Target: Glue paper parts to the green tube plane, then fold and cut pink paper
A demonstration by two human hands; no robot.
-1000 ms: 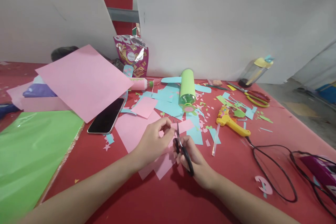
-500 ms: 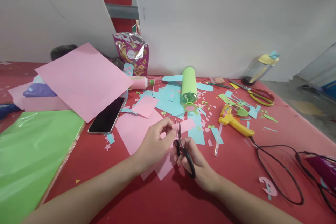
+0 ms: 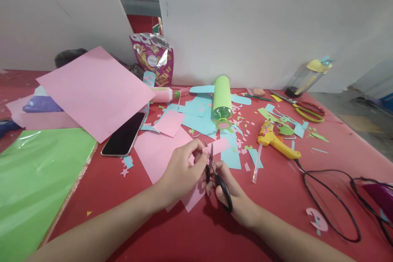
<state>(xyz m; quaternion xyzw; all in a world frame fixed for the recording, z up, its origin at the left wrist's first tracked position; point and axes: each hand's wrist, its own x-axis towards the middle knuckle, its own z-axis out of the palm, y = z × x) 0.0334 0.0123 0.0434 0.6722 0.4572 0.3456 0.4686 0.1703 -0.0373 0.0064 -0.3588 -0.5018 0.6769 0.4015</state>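
Between thumb and fingers my left hand [image 3: 186,168] pinches a small pink paper strip [image 3: 219,146]. Black-handled scissors [image 3: 225,192] are gripped in my right hand [image 3: 231,190], with fingers through the loops. Their blades are parted and point away from me, at the strip beside my left fingertips. Whether the blades touch the paper, I cannot tell. Below both hands lie larger pink sheets [image 3: 150,155]. Just beyond is a bottle wrapped in green paper [image 3: 222,94], lying on its side with light-blue paper wings.
A yellow glue gun [image 3: 276,145] and its black cord lie right, near a second pair of scissors [image 3: 307,112] and a clear bottle [image 3: 310,77]. Left are a phone [image 3: 123,137], a large pink sheet [image 3: 98,94] and a green pack [image 3: 39,172]. Paper scraps litter the red table [image 3: 147,233].
The scissor blades have opened wider beside my left fingertips. Both hands stay almost in place, the strip still pinched. The view has shifted slightly.
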